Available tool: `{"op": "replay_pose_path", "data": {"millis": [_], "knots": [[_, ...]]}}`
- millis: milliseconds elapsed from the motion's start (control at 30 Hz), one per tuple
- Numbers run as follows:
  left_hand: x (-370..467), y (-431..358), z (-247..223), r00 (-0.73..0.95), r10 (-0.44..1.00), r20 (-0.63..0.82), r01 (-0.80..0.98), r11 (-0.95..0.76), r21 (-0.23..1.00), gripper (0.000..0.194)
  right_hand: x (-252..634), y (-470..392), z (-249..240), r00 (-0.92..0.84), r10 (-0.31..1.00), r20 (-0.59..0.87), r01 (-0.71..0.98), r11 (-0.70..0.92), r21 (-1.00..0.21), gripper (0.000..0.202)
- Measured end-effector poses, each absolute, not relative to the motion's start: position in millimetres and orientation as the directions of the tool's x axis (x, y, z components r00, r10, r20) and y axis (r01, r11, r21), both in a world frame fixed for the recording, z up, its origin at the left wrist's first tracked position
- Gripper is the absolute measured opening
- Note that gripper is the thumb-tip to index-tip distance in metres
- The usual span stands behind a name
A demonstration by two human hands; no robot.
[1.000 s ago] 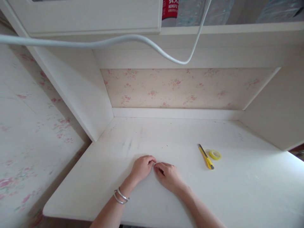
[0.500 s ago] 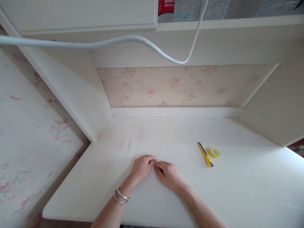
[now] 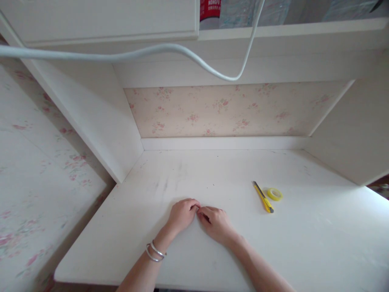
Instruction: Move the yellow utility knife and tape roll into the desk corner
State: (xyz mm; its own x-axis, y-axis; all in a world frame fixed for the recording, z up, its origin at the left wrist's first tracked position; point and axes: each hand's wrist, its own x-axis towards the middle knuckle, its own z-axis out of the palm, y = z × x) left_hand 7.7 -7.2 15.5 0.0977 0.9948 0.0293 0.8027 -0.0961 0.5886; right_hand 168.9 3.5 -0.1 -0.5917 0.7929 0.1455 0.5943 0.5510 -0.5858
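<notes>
I have the yellow utility knife (image 3: 263,197) right of centre in the frame, lying aslant on the desk (image 3: 121,235), its dark, narrow end toward the upper left and its grey end toward the lower right. Just to its right I see the yellow tape roll (image 3: 276,198), lying flat. Both are well apart from the hands.

At the lower centre I have the left hand (image 3: 182,215) and the right hand (image 3: 215,224) resting palm down on the desk, fingers curled inward, their tips meeting or nearly so; I can't make out which. From my end, I cannot tell whether either grip is clenched or simply relaxed, as the fingers hide what is under them. Silver bangles (image 3: 158,252) circle the left wrist.

Farther out, I see flowered wallpaper (image 3: 194,109) behind the desk, between a white side panel (image 3: 88,113) on the left and another on the right. A white cable (image 3: 170,48) crosses my view from the left edge and bends up to the top. At upper right, a shelf (image 3: 291,31) carries a red-labelled item (image 3: 210,9) and clear plastic packaging (image 3: 237,14).
</notes>
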Motion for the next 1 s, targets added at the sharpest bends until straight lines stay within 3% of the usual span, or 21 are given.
{"op": "replay_pose_path", "data": {"millis": [1000], "knots": [[7.4,-8.2,15.0,0.135,0.987,0.09,0.778,-0.161,0.607,0.027,169.2,2.6,2.5,-0.593,0.796,0.119,0.614,0.543,-0.573,0.026]]}}
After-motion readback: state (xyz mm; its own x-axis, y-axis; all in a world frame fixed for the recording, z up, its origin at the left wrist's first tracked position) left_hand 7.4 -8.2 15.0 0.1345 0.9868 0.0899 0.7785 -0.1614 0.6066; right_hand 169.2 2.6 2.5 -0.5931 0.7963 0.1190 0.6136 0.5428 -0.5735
